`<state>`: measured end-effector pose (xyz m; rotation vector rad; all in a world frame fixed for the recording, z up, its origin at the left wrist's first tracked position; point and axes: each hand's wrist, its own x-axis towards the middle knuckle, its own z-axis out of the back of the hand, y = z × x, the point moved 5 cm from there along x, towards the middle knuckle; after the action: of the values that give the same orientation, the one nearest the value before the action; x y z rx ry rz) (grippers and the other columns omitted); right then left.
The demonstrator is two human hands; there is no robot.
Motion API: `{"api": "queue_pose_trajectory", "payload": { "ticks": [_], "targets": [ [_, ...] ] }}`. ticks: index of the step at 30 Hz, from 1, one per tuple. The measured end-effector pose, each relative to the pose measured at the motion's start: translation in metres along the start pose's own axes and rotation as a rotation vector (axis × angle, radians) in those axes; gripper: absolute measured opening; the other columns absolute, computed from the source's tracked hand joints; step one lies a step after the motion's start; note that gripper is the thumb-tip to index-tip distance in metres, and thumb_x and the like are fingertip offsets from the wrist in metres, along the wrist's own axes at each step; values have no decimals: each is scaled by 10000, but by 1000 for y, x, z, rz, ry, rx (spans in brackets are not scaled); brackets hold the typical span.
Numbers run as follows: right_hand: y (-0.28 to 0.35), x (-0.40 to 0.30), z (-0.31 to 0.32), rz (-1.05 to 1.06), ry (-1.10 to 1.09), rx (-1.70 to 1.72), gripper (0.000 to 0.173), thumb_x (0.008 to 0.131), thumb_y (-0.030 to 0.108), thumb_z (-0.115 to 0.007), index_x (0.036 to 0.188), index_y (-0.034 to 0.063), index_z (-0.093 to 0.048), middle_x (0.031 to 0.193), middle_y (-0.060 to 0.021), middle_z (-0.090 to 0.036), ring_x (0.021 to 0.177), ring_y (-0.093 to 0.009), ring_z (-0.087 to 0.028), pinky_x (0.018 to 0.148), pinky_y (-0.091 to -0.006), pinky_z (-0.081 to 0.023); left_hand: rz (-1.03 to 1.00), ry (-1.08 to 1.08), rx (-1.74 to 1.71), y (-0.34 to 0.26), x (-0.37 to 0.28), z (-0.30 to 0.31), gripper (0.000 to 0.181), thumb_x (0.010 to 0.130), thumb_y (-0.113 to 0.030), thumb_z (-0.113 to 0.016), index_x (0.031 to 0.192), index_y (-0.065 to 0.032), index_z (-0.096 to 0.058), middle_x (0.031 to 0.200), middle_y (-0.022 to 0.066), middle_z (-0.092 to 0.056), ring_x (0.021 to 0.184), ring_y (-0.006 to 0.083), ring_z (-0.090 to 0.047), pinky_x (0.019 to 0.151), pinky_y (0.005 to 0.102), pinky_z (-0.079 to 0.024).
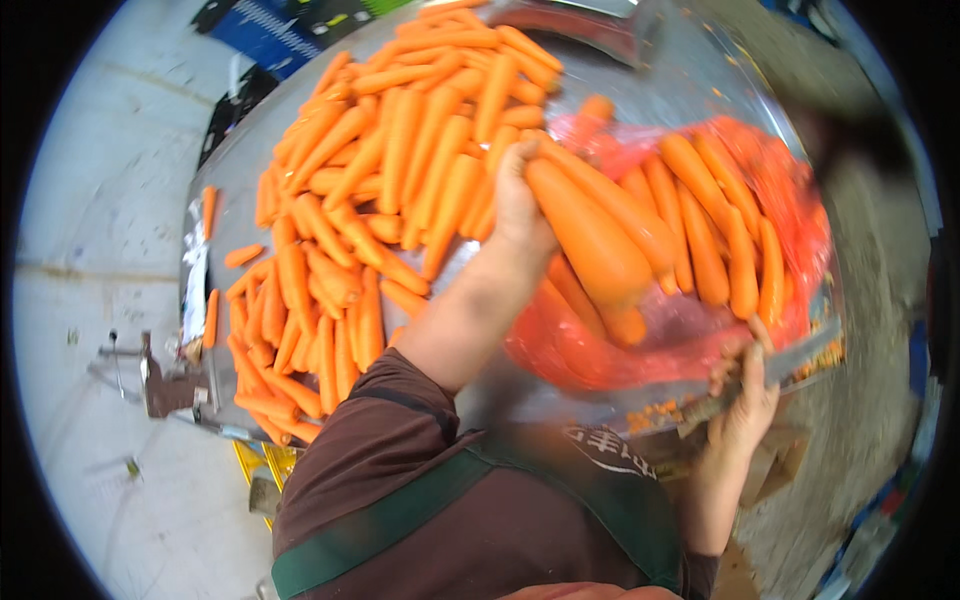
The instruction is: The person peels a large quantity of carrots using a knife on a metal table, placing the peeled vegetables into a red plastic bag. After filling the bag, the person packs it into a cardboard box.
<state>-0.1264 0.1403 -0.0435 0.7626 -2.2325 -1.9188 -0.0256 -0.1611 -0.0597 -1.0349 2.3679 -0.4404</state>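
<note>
My left hand point(519, 196) is closed around the narrow ends of large carrots point(589, 229), at least two, held up over the metal table. In my right hand point(750, 390) is a knife point(799, 352), its blade pointing out to the right, beside the near right edge of a red plastic bag point(600, 364). The bag lies spread on the table with several carrots point(701, 244) in it. A large heap of carrots point(420, 150) covers the table's left and far parts, behind and left of my left forearm.
A metal scale-like object point(592, 26) stands at the metal table's point(675, 82) far edge. Orange scraps point(652, 416) lie near the front right edge. A cardboard box point(776, 461) is below on the right, yellow crates point(262, 461) below on the left. Blue crates point(262, 34) stand beyond.
</note>
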Motion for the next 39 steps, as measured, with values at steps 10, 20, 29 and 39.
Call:
{"api": "queue_pose_trajectory", "payload": {
  "ticks": [10,20,29,39],
  "targets": [
    [-32,24,71,-61,-179,-42,369,956,209,-571,1268,14,-537,800,-25,-574,602,-72,-513,472,-206,-371,-798,-466,52,-334,11,159,588,901,-513,-332,1287,-111,-519,1332,105,-529,1278,313,-453,1092,580,-243],
    [-8,88,8,497,-154,-921,421,846,150,-706,1207,-31,-586,1136,-97,-625,1015,-172,-579,869,-278,-473,7,536,1220,19,16,11,347,851,-118,-624,1187,-35,-597,1188,85,-602,1108,216,-570,979,347,-431],
    [-19,113,25,524,-142,-735,490,777,126,-754,1226,18,-589,1161,-102,-620,1054,-180,-586,880,-292,-471,-735,1292,2411,111,25,-11,300,803,-138,-611,1103,-133,-599,1153,72,-531,1202,284,-453,1080,554,-276],
    [3,37,17,90,93,181,669,821,75,-707,1408,12,-394,1060,-44,-576,782,-98,-571,607,-215,-464,484,815,683,113,-49,-42,704,834,-100,-655,1439,-55,-298,1302,113,-499,1200,200,-502,1010,358,-425]
  ]
}}
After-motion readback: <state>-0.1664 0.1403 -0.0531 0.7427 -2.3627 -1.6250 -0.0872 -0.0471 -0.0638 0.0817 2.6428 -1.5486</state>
